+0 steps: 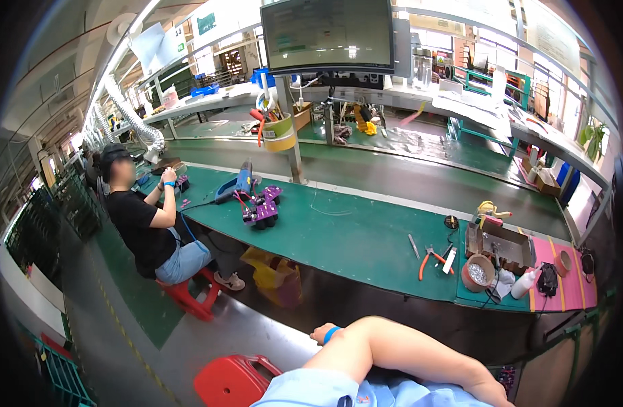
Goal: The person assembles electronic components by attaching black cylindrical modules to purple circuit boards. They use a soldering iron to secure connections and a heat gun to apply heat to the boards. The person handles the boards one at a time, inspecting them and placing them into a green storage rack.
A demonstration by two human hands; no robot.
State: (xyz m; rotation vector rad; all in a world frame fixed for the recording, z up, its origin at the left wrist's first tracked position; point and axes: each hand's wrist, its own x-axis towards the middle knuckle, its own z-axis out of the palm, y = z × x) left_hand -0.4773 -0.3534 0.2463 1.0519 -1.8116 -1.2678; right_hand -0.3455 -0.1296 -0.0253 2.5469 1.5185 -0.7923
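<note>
My arms are crossed low in the head view, well back from the green workbench [365, 237]. My left forearm slants down to the right across my light blue clothing; my left hand [491, 393] is cut by the lower edge, its fingers hidden. Past my left elbow shows my right hand [319, 332], with a blue wristband [332, 334]. Its fingers look loosely curled together, and nothing shows in them. On the bench before me lie orange-handled pliers [426, 263], a pen-like tool [414, 246] and a white stick-shaped piece [450, 260]. Neither hand touches them.
A red stool [233, 383] stands beside me at lower left. A seated co-worker [138, 210] handles a part at the bench. Between us are a blue heat gun [243, 180] and purple circuit boards [262, 207]. A metal tray [501, 247] and white bottle [523, 285] stand right.
</note>
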